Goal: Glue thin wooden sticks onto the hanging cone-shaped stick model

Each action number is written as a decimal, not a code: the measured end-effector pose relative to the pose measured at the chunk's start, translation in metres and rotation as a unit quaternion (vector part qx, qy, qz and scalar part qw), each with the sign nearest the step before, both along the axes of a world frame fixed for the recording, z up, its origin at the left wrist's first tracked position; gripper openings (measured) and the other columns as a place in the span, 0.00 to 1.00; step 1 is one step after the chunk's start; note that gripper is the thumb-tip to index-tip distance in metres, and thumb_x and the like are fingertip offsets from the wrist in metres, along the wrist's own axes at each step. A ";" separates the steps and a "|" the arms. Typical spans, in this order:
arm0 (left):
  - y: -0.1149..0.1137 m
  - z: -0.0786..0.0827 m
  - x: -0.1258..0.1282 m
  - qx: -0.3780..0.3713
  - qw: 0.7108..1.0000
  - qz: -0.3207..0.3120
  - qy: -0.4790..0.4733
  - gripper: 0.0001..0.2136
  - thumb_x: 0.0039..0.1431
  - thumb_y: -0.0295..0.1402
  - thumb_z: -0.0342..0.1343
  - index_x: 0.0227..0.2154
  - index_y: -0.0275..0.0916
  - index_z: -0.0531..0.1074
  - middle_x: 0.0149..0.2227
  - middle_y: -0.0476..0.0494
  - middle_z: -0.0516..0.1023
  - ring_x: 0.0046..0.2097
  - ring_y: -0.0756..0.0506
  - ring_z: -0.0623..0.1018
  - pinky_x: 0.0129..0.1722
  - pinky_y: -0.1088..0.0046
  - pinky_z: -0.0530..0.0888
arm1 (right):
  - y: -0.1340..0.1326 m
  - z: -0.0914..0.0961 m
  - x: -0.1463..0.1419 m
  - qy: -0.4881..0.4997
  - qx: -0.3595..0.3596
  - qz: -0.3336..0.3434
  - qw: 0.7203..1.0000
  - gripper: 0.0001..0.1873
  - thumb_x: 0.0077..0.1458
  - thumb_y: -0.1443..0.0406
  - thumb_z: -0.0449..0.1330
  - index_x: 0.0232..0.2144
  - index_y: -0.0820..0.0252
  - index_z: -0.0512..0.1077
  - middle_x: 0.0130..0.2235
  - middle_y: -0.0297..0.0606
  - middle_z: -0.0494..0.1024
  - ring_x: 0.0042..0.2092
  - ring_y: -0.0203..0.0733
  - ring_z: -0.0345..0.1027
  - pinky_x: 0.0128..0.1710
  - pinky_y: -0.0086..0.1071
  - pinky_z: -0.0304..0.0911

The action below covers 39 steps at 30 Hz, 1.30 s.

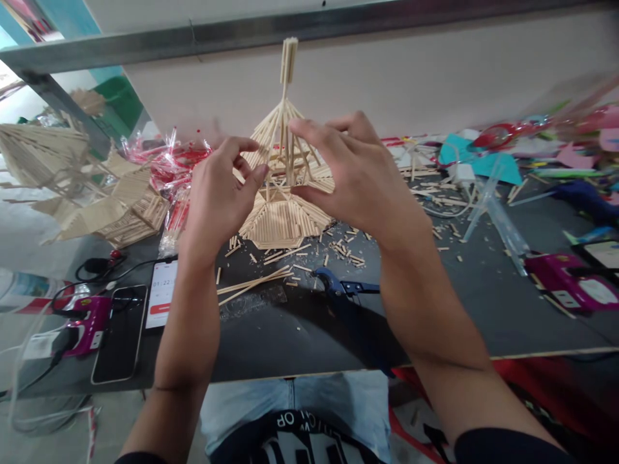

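Note:
A small pagoda-like model point(285, 222) made of thin wooden sticks stands on the dark table, with a pointed roof and a bundle of sticks at its tip. My left hand point(225, 187) is at the model's left side, thumb and forefinger curved and apart. On the right, my right hand point(355, 167) is spread, its forefinger by the roof sticks and its thumb lower, near the base. Whether the fingertips touch the sticks, I cannot tell. A blue-handled cutter point(338, 290) and several loose long sticks point(256, 283) lie in front of the model.
Cut stick pieces point(345, 251) litter the tabletop. Another stick model point(111, 200) stands at the left, beside red-and-clear plastic packets point(169, 164). Two phones, one a black phone point(120, 335), and a purple power socket point(89, 325) with cables lie front left. A second purple socket point(573, 280) is at right.

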<state>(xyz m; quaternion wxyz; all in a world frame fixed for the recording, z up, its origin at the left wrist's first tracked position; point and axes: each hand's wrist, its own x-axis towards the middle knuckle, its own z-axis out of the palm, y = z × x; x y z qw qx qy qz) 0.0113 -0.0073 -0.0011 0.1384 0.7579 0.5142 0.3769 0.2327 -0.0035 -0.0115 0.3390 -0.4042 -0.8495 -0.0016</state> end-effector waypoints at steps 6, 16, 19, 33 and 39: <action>0.006 -0.007 0.002 0.066 0.998 0.015 0.006 0.12 0.62 0.33 0.60 0.48 0.40 0.76 0.32 0.50 0.77 0.29 0.51 0.72 0.39 0.67 0.71 | 0.002 -0.002 0.001 -0.041 0.019 -0.003 0.999 0.34 0.63 0.56 0.60 0.68 0.49 0.56 0.65 0.43 0.68 0.64 0.60 0.60 0.58 0.58 0.68; 0.010 -0.014 0.001 0.099 0.995 0.019 0.024 0.12 0.61 0.33 0.60 0.47 0.39 0.76 0.31 0.49 0.76 0.30 0.50 0.74 0.37 0.70 0.72 | 0.007 -0.006 0.001 -0.034 0.041 0.011 0.999 0.37 0.65 0.56 0.57 0.71 0.51 0.51 0.67 0.42 0.66 0.64 0.61 0.62 0.60 0.61 0.67; 0.009 -0.014 0.001 0.095 0.995 0.019 0.024 0.12 0.62 0.33 0.59 0.47 0.39 0.76 0.32 0.48 0.76 0.30 0.50 0.74 0.36 0.71 0.72 | 0.009 -0.008 0.002 -0.025 0.064 0.029 0.997 0.37 0.64 0.56 0.59 0.70 0.57 0.54 0.67 0.46 0.66 0.65 0.60 0.61 0.62 0.58 0.66; 0.006 -0.011 0.003 0.101 0.995 0.012 0.025 0.12 0.62 0.32 0.58 0.47 0.38 0.76 0.30 0.49 0.76 0.29 0.51 0.73 0.35 0.71 0.72 | 0.019 -0.013 0.005 0.017 0.034 0.051 0.998 0.31 0.62 0.57 0.61 0.66 0.48 0.64 0.66 0.46 0.66 0.67 0.65 0.59 0.65 0.66 0.58; 0.005 -0.012 0.003 0.089 0.996 0.017 0.023 0.12 0.62 0.33 0.58 0.47 0.38 0.76 0.32 0.48 0.77 0.31 0.50 0.75 0.36 0.71 0.73 | 0.020 -0.013 0.003 0.029 0.028 0.059 0.997 0.31 0.61 0.60 0.62 0.66 0.49 0.64 0.66 0.45 0.66 0.68 0.63 0.58 0.65 0.66 0.59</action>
